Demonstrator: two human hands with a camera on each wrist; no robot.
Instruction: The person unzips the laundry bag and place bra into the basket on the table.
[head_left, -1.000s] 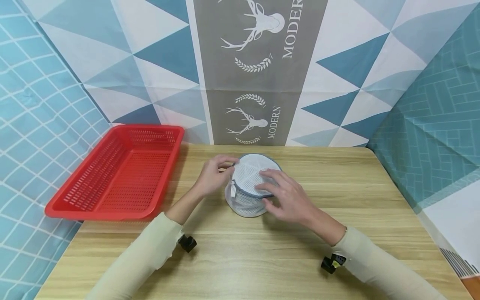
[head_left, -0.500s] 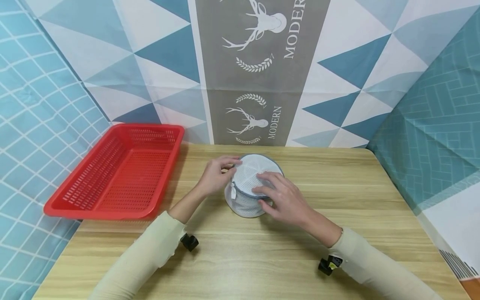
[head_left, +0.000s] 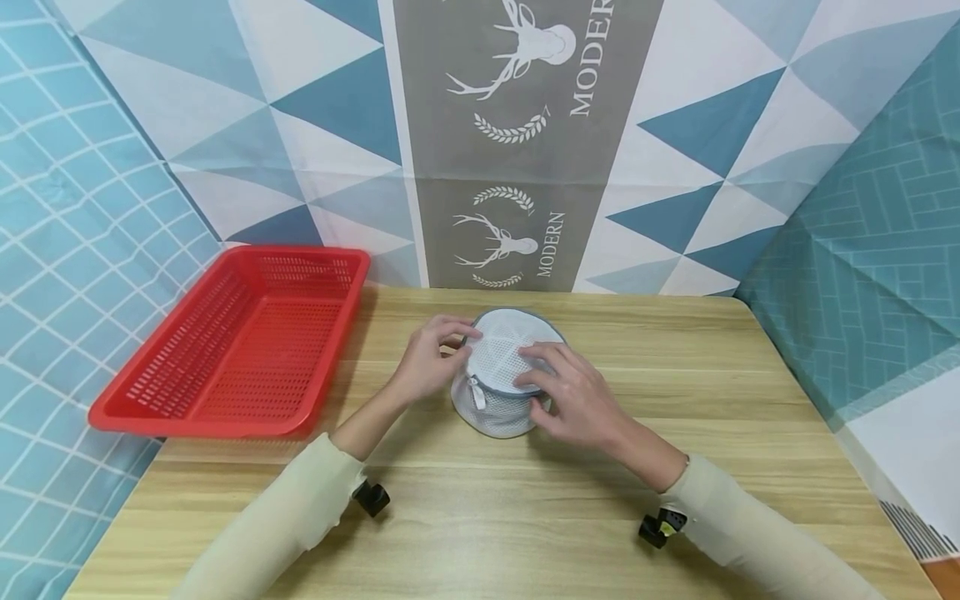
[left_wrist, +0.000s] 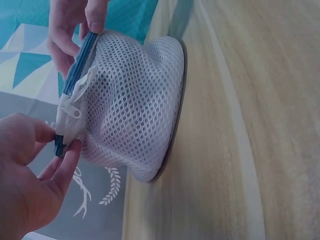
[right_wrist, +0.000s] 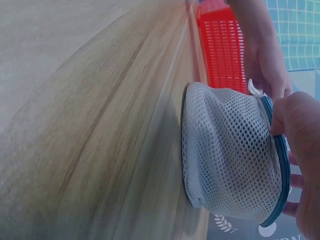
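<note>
A white mesh laundry bag [head_left: 501,414], drum-shaped with a blue-edged round top, stands on the wooden table. Its soft side wall is creased and sags between the top and the base. My left hand [head_left: 429,358] pinches the blue edge at the left, thumb and fingers on either side of it in the left wrist view. Close by hangs a white zipper pull [left_wrist: 70,109]. From the right, my right hand [head_left: 576,392] grips the edge, its thumb on the side and its fingers spread over the mesh top. The bag's inside is hidden.
A red perforated plastic basket [head_left: 262,367] stands at the left of the table [head_left: 480,517], its front corner close to my left forearm. Patterned cloth walls [head_left: 510,167] rise behind the table and along both sides.
The bag's top has turned slightly, so the zipper pull sits a little further right and nearer to me. Both hands keep to the rim with small finger shifts.
</note>
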